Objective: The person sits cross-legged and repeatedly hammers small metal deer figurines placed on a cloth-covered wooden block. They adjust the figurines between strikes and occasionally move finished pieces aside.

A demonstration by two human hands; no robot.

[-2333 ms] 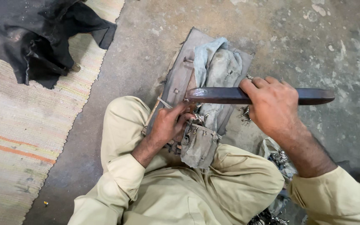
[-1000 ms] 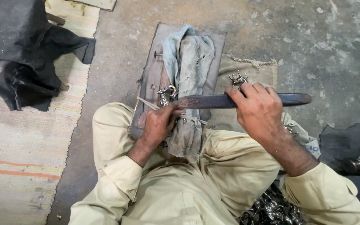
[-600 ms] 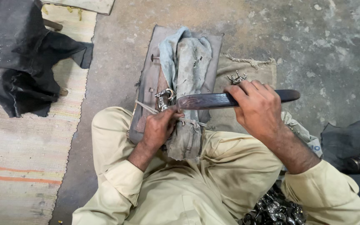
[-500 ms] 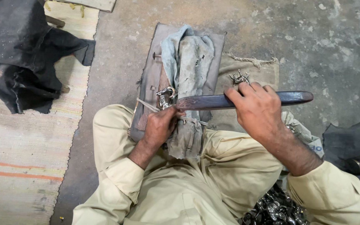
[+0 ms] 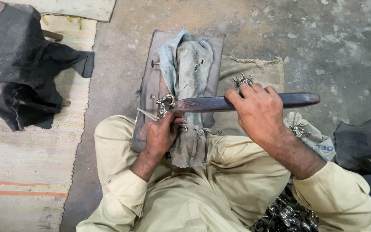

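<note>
File, long, dark and flat, lies crosswise under the right hand, which is clamped over its middle with the fingers wrapped round it; its handle end sticks out past that hand to the right, and its tip reaches the left hand. Beneath both hands sits a grey board on the concrete floor, with a worn grey-blue cloth draped along it and hanging toward the person's lap. Left hand is closed on a small shiny metal casting, pinning it against the board just above its fingers, the file tip touching it. A string runs across the board beside that hand. Just beyond the right hand's fingertips another small casting rests on a burlap sack. Well to the left of the left hand a black cloth lies on a striped mat. Near the right elbow, more shiny castings are heaped.
</note>
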